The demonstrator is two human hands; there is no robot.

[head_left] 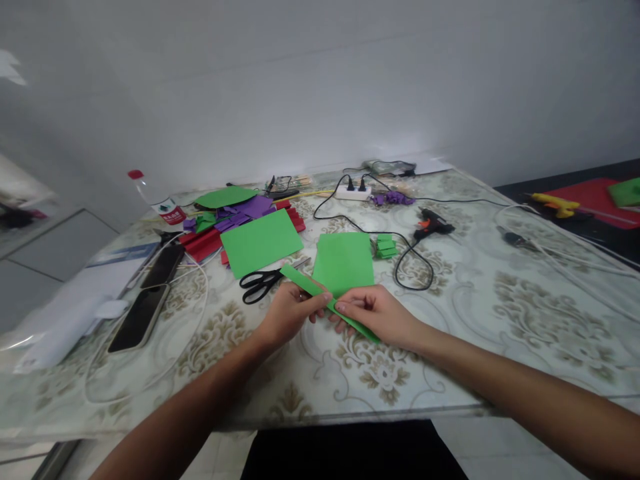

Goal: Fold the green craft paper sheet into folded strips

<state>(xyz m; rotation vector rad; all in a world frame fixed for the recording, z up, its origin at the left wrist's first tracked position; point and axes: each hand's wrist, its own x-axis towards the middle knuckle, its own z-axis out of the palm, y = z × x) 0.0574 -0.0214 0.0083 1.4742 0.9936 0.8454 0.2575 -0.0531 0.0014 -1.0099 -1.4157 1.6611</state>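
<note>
Between my two hands runs a narrow strip of green paper [306,280], slanting down to the right above the table. My left hand [293,308] pinches it near the middle with thumb and fingers. Close beside it, my right hand [375,310] is closed on the strip's lower right half. Just beyond the hands lies a green paper sheet [344,260], partly behind the right fingers. Black-handled scissors [260,283] rest left of the strip, the blades pointing up to the right. Small folded green paper pieces [385,246] sit right of the sheet.
Another green sheet [263,242] overlaps red and purple paper [245,212] at the left. A bottle [163,203] and phones [140,319] stand or lie farther left. A black glue gun [433,224], its cord and a power strip [353,193] are behind. A yellow glue gun [557,204] lies far right.
</note>
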